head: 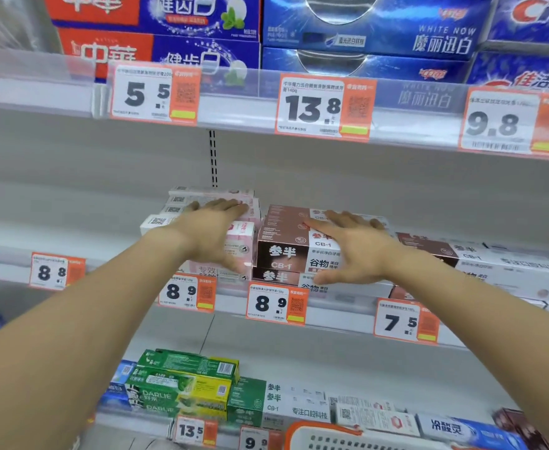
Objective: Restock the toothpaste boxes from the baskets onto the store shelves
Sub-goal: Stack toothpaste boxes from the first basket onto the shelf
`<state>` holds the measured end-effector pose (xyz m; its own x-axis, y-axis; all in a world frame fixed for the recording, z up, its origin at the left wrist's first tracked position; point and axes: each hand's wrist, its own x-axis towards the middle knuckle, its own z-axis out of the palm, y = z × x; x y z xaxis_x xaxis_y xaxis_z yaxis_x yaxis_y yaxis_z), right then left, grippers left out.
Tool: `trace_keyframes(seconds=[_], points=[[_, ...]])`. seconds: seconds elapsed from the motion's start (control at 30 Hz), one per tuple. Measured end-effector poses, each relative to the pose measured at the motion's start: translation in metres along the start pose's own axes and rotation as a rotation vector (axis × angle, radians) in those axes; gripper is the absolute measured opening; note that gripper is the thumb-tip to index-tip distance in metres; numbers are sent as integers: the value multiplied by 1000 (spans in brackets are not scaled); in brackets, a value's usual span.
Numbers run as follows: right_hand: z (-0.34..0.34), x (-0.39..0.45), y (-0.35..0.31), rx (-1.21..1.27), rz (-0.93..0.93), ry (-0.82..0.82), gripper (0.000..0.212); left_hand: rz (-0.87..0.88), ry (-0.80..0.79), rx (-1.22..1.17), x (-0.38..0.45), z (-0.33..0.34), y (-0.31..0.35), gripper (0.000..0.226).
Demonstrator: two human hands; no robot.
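While both arms are reaching toward the middle shelf [341, 315], the left hand [213, 230] is lying flat on the stack of pink toothpaste boxes [239, 245], its fingers [231, 204] extended and gripping nothing. Just beside that stack, the brown toothpaste boxes [286, 251] are sitting under the right hand [359, 246], whose fingers [347, 219] are likewise spread open across the top box. Further right, more boxes [493, 258] are lying lengthwise. At the bottom edge, a white basket with an orange rim [325, 433] is showing.

pink boxes [244, 235] left of brown boxes [286, 241] — same shelf [341, 316]
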<state>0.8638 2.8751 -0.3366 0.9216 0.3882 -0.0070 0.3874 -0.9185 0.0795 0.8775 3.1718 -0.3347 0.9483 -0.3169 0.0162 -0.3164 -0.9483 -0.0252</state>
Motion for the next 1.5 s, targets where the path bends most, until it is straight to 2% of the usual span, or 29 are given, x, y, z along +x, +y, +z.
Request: trace_keyframes(seconds=[0.43, 0.57, 0.63, 0.73, 0.8, 0.97, 1.03, 1.13, 1.33, 1.5], points=[[-2, 1, -9, -8, -1, -45, 109, 59, 103, -101, -6, 1, -1, 129], [-14, 4, -13, 148, -11, -155, 117, 73, 127, -81, -8, 4, -2, 125], [-33, 8, -20, 393, -62, -129, 107, 84, 113, -56, -7, 6, -4, 125], [-55, 37, -36, 643, -48, 47, 82, 82, 83, -8, -4, 9, -8, 124], [-63, 69, -46, 660, -63, 105, 66, 82, 81, 8, -3, 10, -7, 123], [-71, 146, -76, 580, -200, 35, 36, 85, 93, -20, -4, 9, -5, 121], [-69, 174, -84, 596, -207, 7, 33, 87, 105, -38, -4, 9, -5, 121], [-62, 197, -86, 518, -167, -128, 39, 87, 130, -49, -2, 10, -7, 121], [-49, 196, -64, 658, -137, -105, 39, 93, 142, -66, 0, 13, -10, 122], [-45, 193, -50, 798, -40, -262, 38, 97, 186, -60, 1, 15, -10, 122]])
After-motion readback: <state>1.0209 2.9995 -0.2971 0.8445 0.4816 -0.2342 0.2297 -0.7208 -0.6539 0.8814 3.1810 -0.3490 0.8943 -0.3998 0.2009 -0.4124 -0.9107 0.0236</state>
